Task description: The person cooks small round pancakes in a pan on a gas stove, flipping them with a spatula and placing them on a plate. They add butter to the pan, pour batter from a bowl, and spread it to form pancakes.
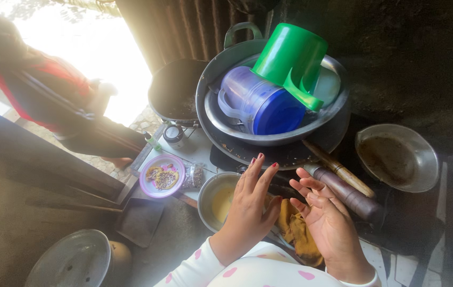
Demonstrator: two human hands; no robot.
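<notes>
My left hand (pixel 249 210) is raised with its fingers spread, back toward me, above a small steel bowl (pixel 209 197) of pale yellow liquid. My right hand (pixel 326 223) is open beside it, palm turned toward the left hand, and holds nothing. The two hands are close together but apart. Under them lies a crumpled mustard-yellow cloth (pixel 296 234). Just beyond my fingers lie a dark rolling pin (pixel 349 195) and a lighter wooden one (pixel 339 170).
A big steel basin (pixel 330 114) in a wide pan holds an upturned green mug (pixel 291 58) and a blue-lidded jug (pixel 258 103). A greasy steel bowl (pixel 399 157) is at right, a pink plate (pixel 162 175) of food at left, a person (pixel 51 101) in the doorway.
</notes>
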